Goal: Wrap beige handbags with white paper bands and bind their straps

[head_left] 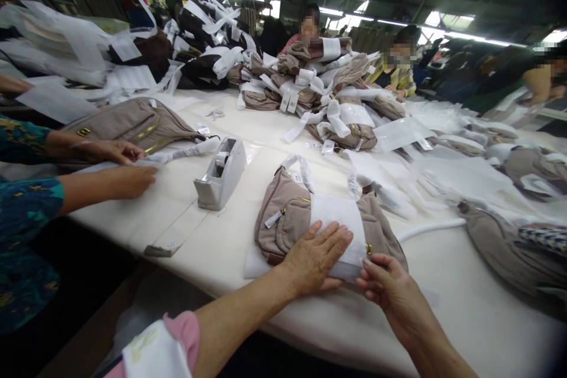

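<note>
A taupe handbag [283,215] lies on the white table [443,301] in front of me, with a white foam sheet [334,218] wrapped over its middle. My left hand [312,260] lies flat on the sheet near its front edge, fingers stretched out. My right hand [385,286] sits just to the right, fingers curled and pinching the sheet's lower right corner next to a gold fitting on the bag.
A grey tape dispenser [221,174] stands left of the bag. A co-worker's two hands [119,165] at the left rest by another taupe bag [133,121]. A heap of wrapped bags [328,88] fills the table's far side, more bags [509,248] lie right, people sit beyond.
</note>
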Demonstrator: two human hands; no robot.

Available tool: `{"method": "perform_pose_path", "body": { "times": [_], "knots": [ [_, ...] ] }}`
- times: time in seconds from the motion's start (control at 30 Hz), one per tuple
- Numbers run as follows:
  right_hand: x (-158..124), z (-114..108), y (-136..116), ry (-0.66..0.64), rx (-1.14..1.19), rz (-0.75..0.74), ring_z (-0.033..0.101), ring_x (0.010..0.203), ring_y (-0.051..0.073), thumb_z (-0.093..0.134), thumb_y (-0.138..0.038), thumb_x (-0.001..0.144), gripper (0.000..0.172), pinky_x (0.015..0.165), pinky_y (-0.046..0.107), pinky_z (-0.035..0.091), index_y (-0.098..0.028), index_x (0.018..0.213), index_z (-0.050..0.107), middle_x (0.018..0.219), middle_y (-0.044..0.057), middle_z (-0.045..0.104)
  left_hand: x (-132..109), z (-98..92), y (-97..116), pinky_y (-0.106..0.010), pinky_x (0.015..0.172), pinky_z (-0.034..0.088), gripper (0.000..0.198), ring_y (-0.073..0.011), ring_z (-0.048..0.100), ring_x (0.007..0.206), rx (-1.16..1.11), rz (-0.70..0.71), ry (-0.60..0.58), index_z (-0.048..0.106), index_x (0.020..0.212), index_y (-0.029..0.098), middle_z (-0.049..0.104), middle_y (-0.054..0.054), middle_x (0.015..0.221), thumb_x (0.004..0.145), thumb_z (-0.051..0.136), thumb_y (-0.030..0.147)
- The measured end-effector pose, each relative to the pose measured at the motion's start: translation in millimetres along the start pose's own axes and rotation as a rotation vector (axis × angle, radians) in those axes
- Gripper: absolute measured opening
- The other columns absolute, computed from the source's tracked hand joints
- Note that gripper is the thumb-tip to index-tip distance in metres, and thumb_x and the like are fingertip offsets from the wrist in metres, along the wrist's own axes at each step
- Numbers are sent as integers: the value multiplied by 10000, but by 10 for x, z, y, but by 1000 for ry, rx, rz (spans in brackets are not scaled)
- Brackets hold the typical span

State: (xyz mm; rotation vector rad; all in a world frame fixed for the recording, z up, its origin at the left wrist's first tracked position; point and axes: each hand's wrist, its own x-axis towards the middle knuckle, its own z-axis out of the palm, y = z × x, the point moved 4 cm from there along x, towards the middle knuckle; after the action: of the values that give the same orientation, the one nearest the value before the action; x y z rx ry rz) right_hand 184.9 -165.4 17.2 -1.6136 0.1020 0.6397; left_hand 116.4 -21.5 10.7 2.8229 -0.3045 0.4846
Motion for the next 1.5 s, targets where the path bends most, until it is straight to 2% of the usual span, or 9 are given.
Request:
{"method": "perform_pose_path", "body": {
  "times": [0.2, 0.57, 0.73, 0.93, 1.1, 1.2, 1.27, 1.4, 1.5],
  "knots": [
    [-19, 33, 20, 47, 20, 48, 600, 473, 136, 793, -388, 544, 499, 386, 158, 420, -212, 812, 411, 548, -34, 602, 4, 7, -12, -434, 1106, 103, 823, -235, 132, 1356, 14, 21, 8, 141, 1403, 170, 230, -86, 1457, 771, 533, 523],
    [-46, 51, 60, 80, 30, 45, 605, 472, 137, 785, -377, 534, 513, 391, 157, 430, -212, 838, 405, 545, -35, 615, 21, -48, 15, -430, 1065, 192, 697, -257, 227, 1326, 57, 27, 12, 203, 1391, 298, 261, -77, 1443, 805, 480, 554],
    [-50, 56, 104, 87, -12, 60, 606, 463, 147, 766, -384, 540, 490, 376, 163, 420, -209, 817, 402, 532, -33, 611, 39, -38, 16, -431, 1063, 190, 657, -259, 201, 1336, 66, 26, -26, 286, 1358, 314, 241, -69, 1451, 787, 522, 536],
    [-141, -21, 190, 72, -25, 111, 603, 465, 131, 765, -369, 554, 485, 368, 157, 399, -216, 796, 375, 695, 15, 673, 57, -15, 17, -442, 1065, 177, 706, -259, 158, 1349, 69, 25, -58, 284, 1356, 320, 208, -71, 1464, 748, 593, 499],
    [-123, -44, 216, 57, -139, 49, 554, 393, 112, 716, -397, 617, 440, 340, 163, 356, -223, 747, 333, 683, -2, 664, 62, -13, 28, -452, 1070, 157, 687, -257, 148, 1352, 76, 22, -78, 288, 1356, 320, 204, -72, 1465, 760, 573, 510],
    [-62, -57, 270, 50, -323, -63, 535, 362, 138, 644, -455, 694, 383, 322, 185, 331, -232, 765, 342, 541, -43, 609, 73, -29, 37, -450, 1069, 161, 698, -258, 151, 1352, 89, 28, -101, 286, 1358, 316, 204, -74, 1465, 755, 583, 504],
    [-40, -100, 315, 81, -488, -210, 519, 346, 141, 596, -479, 745, 342, 347, 209, 356, -233, 775, 361, 455, -73, 544, 80, -38, 41, -448, 1068, 162, 683, -256, 154, 1351, 97, 29, -112, 293, 1355, 317, 206, -72, 1465, 761, 573, 507],
    [-158, -229, 335, 203, -839, -684, 507, 365, 128, 558, -416, 815, 239, 411, 237, 393, -211, 861, 445, 458, -83, 488, 87, -45, 46, -443, 1070, 162, 667, -255, 171, 1347, 116, 23, -110, 292, 1355, 322, 213, -66, 1463, 772, 555, 511],
    [-343, -268, 229, 276, -995, -1131, 574, 503, 142, 532, -294, 859, 213, 505, 266, 456, -169, 1029, 502, 609, -10, 573, 86, -44, 54, -440, 1070, 165, 694, -261, 173, 1345, 128, 27, -111, 288, 1358, 321, 216, -63, 1463, 755, 576, 510]
  ]
}}
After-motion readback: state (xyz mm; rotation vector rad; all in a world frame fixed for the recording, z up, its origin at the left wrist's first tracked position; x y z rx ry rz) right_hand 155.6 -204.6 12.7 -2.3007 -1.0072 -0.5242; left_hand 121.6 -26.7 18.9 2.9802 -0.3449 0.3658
